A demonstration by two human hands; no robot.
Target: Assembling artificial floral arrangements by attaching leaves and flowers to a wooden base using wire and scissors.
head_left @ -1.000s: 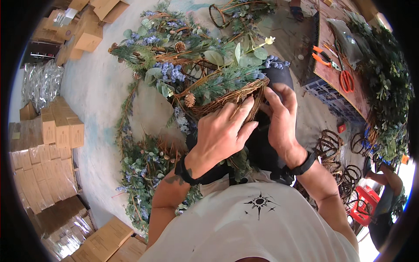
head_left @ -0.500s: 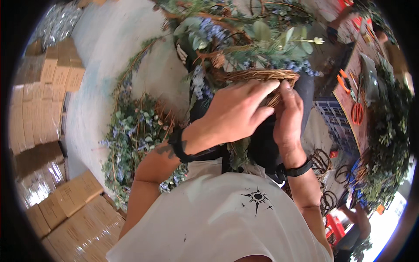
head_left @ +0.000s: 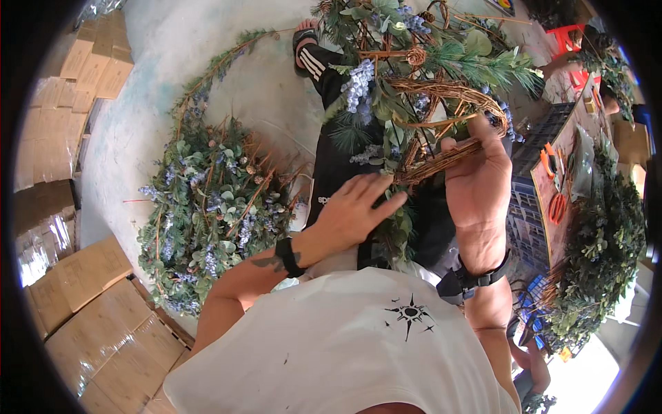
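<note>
A ring of twisted brown twigs, a grapevine wreath (head_left: 441,165), sits tilted over my lap. My right hand (head_left: 479,186) grips its near right side, with the thumb inside the ring and the fingers around the rim. Beside the ring's near left end is my left hand (head_left: 352,210), its fingers stretched out and apart; whether the fingertips touch the twigs or leaves I cannot tell. Artificial greenery (head_left: 476,58) with pine sprigs covers the wreath's far side. Blue berry clusters (head_left: 358,86) and a pine cone (head_left: 416,55) show among it.
A pile of similar decorated greenery (head_left: 214,200) lies on the floor at left. Cardboard boxes (head_left: 117,345) are stacked along the left side. At right, a table (head_left: 541,186) bears orange-handled pliers (head_left: 549,159), red-handled scissors (head_left: 558,208) and a leafy garland (head_left: 600,234). Other people are partly visible at right.
My left hand has come off the ring's top, moving left and nearer me. The ring has tilted so its opening shows, and my right hand has turned palm up while holding it.
</note>
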